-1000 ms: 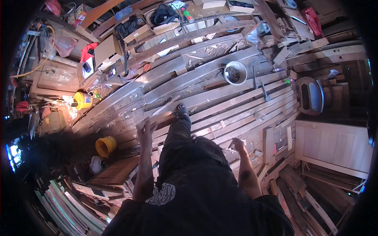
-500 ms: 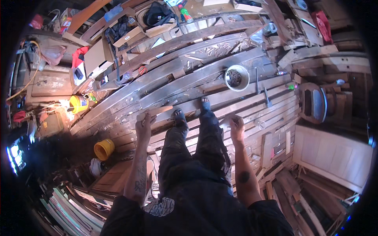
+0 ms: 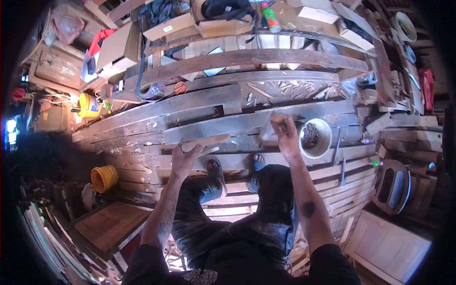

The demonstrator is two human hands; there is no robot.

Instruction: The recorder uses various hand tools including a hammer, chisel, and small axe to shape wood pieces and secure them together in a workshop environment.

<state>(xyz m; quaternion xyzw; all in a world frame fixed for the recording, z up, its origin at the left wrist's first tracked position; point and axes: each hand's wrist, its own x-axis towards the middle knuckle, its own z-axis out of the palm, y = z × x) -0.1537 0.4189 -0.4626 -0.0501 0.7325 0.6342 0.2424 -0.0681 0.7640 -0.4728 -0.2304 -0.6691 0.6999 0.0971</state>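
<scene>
My left hand (image 3: 183, 160) is closed on a flat, tapered light-brown wood piece (image 3: 213, 139), held level above the plank floor (image 3: 142, 130). My right hand (image 3: 285, 135) is closed, fingers curled, just left of a white bucket (image 3: 322, 151) with small dark items inside. A pale, blurred shape sits beside its fingers; what it grips I cannot make out. My sandalled feet (image 3: 214, 171) stand on the boards between the two hands, knees bent. A hammer-like long-handled tool (image 3: 343, 173) lies right of the bucket.
Yellow buckets (image 3: 104, 180) stand on the left. A long beam (image 3: 251, 57) crosses ahead, with boxes (image 3: 171, 26) and bags beyond and wood scraps (image 3: 304, 89) below. A pale panel (image 3: 384, 242) and curved wooden frame (image 3: 392, 190) are on the right; stacked boards (image 3: 47, 237) lie lower left.
The view has tilted toward the boxes ahead and my knees have bent. My right hand has moved forward to beside the white bucket. My left hand still carries the wood piece.
</scene>
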